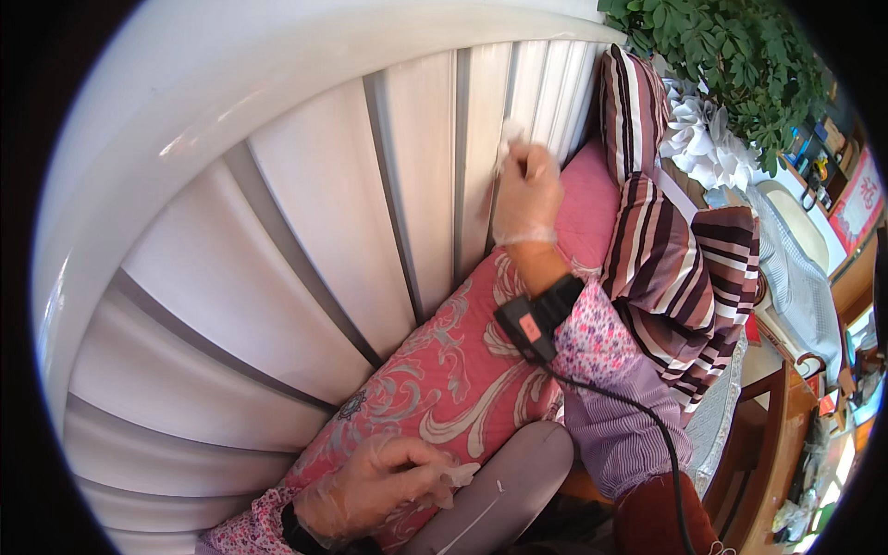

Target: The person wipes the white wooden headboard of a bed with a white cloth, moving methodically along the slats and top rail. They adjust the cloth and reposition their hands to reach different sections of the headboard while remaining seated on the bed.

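Note:
My right hand, in a clear thin plastic glove, is raised in front of the white ribbed radiator. Its fingers are curled, and a blurred whitish tip sticks out above them; I cannot tell whether that is loose glove or something held. Low in the view, my left hand wears the same kind of glove. It hovers by my knee over a pink patterned quilted cover, fingers bent inward. Crumpled whitish material pokes out at its fingertips, and whether it grips anything is unclear.
Striped cushions lean right of my right arm. Behind them are a white ruffled object and a leafy green plant. A black cable runs down my right sleeve from a wrist device. Wooden furniture stands at far right.

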`<state>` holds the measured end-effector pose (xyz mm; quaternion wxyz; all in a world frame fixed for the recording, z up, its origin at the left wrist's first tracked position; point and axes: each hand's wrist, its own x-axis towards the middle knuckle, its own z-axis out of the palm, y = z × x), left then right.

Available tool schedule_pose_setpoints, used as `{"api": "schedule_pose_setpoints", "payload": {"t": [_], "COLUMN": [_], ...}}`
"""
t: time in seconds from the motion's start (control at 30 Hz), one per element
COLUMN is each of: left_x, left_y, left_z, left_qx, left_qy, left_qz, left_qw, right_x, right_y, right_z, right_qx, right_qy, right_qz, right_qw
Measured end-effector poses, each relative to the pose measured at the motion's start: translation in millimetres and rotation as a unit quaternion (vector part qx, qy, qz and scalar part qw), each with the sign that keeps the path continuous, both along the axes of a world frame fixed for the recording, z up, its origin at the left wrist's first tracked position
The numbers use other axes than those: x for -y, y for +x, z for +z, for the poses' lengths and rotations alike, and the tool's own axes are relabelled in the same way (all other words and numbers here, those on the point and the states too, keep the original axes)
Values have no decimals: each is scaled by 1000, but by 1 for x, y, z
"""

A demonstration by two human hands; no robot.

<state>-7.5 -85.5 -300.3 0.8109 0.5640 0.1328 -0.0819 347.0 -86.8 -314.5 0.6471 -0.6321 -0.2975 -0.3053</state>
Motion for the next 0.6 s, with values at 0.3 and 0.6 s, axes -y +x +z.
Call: {"api": "schedule_pose_setpoints", "payload": {"t": [0.3,0.6], "left_x": [5,9], "left_y": [-1,-2], "left_z": [1,0], "left_qx": [-6,-18], "left_qy": [8,9], "left_qz": [24,52], "left_qw": [1000,998], "right_x": [29,51], "right_y": [-11,-51], "right_z": [-51,-38], "right_qx": [-35,-59], "right_qy": [-388,-209], "right_qz": [-27,272], "right_qw": [921,938]}}
